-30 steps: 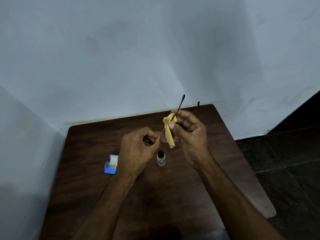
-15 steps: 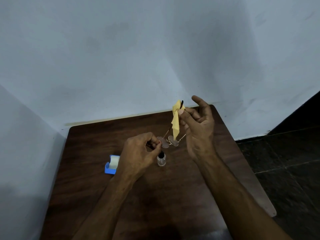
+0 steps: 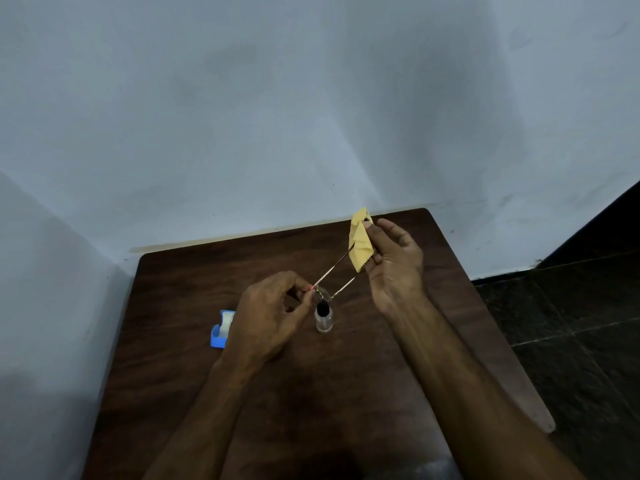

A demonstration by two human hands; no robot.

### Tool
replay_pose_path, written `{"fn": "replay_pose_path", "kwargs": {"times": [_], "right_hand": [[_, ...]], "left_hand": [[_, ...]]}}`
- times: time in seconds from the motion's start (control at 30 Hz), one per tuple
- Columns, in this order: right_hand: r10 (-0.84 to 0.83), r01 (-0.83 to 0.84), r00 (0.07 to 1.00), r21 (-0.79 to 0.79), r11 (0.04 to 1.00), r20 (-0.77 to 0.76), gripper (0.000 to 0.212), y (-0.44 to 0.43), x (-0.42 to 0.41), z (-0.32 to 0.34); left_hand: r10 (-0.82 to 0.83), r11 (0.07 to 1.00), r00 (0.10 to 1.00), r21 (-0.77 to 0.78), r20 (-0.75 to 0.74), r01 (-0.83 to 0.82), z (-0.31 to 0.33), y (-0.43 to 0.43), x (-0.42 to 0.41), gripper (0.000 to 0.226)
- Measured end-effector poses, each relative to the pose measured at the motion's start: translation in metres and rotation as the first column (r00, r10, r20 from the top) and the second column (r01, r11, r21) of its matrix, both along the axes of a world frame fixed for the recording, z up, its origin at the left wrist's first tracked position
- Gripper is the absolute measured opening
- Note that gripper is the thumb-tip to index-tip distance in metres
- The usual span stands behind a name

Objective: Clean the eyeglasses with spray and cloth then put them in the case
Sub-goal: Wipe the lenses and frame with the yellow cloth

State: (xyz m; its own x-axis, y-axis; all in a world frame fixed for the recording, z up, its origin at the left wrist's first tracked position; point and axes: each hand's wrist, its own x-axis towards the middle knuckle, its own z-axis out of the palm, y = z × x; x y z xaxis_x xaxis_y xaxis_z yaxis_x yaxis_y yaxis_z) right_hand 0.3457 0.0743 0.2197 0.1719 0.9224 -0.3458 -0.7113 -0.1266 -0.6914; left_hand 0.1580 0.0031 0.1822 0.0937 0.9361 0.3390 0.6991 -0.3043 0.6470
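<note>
Our eyeglasses are up over the tabletop: left hand fingers pinch the front end, right hand fingers pinch the yellow cloth round a temple tip. Looks light, thin and bendy, so we'd hold the frame, not the lenses.

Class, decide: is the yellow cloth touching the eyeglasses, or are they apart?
Touching. In the head view the right hand pinches the yellow cloth around the far end of one arm of the eyeglasses, which runs straight into the fold.
</note>
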Motion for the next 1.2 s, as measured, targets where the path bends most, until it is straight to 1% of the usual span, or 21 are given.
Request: {"fn": "replay_pose_path", "kwargs": {"times": [0.07, 0.13, 0.2, 0.3, 0.47, 0.53, 0.6, 0.67, 0.73, 0.83, 0.9, 0.97, 1.03, 1.1, 1.2], "right_hand": [[0.032, -0.033, 0.995, 0.008, 0.999, 0.095, 0.053, -0.003, -0.001, -0.004], [0.081, -0.088, 0.975, 0.026, 0.996, 0.206, 0.056, -0.012, -0.007, -0.008], [0.127, -0.142, 0.952, 0.037, 0.989, 0.280, 0.061, -0.023, -0.015, -0.015], [0.169, -0.195, 0.927, 0.047, 0.980, 0.335, 0.065, -0.035, -0.027, -0.025], [0.166, -0.211, 0.897, 0.066, 0.975, 0.410, 0.070, -0.038, -0.031, -0.021], [0.165, -0.238, 0.862, 0.095, 0.967, 0.479, 0.074, -0.035, -0.027, -0.021], [0.157, -0.262, 0.829, 0.125, 0.957, 0.537, 0.079, -0.031, -0.024, -0.023], [0.149, -0.284, 0.803, 0.152, 0.947, 0.577, 0.084, -0.027, -0.022, -0.021], [0.147, -0.314, 0.777, 0.174, 0.933, 0.613, 0.088, -0.023, -0.020, -0.017], [0.147, -0.384, 0.718, 0.212, 0.899, 0.680, 0.089, -0.020, -0.020, -0.014], [0.145, -0.431, 0.676, 0.227, 0.873, 0.722, 0.091, -0.018, -0.018, -0.013], [0.129, -0.460, 0.640, 0.243, 0.854, 0.758, 0.093, -0.017, -0.016, -0.011], [0.087, -0.469, 0.604, 0.265, 0.843, 0.792, 0.095, -0.017, -0.014, -0.011], [0.053, -0.473, 0.556, 0.264, 0.840, 0.829, 0.098, -0.018, -0.012, -0.013], [0.049, -0.498, 0.481, 0.227, 0.837, 0.875, 0.104, -0.022, -0.008, -0.020]], "left_hand": [[0.044, 0.999, 0.999, 0.008, 0.017, -0.045, 0.000, 0.001, 0.002, 0.008], [0.078, 0.997, 0.996, 0.013, 0.041, -0.079, 0.000, 0.002, 0.004, 0.007], [0.090, 0.996, 0.992, 0.017, 0.087, -0.091, 0.004, 0.003, 0.009, 0.007], [0.113, 0.992, 0.986, 0.038, 0.122, -0.119, 0.008, 0.009, 0.013, 0.012], [0.116, 0.992, 0.982, 0.039, 0.152, -0.124, 0.008, 0.011, 0.014, 0.017], [0.103, 0.994, 0.978, 0.018, 0.184, -0.108, 0.009, 0.009, 0.015, 0.016], [0.125, 0.992, 0.971, 0.006, 0.202, -0.129, 0.015, 0.009, 0.016, 0.014], [0.167, 0.983, 0.967, 0.042, 0.194, -0.178, 0.024, 0.012, 0.017, 0.022], [0.200, 0.971, 0.962, 0.091, 0.185, -0.219, 0.035, 0.020, 0.018, 0.025], [0.225, 0.961, 0.961, 0.125, 0.158, -0.246, 0.049, 0.036, 0.021, 0.030], [0.193, 0.977, 0.975, 0.074, 0.110, -0.201, 0.055, 0.049, 0.021, 0.027], [0.136, 0.990, 0.981, 0.011, 0.138, -0.139, 0.058, 0.060, 0.021, 0.017], [0.110, 0.994, 0.979, -0.006, 0.173, -0.111, 0.059, 0.068, 0.019, 0.011], [0.110, 0.994, 0.971, -0.012, 0.212, -0.110, 0.059, 0.070, 0.018, 0.009], [0.157, 0.987, 0.955, -0.007, 0.253, -0.160, 0.057, 0.070, 0.019, 0.011]]}}
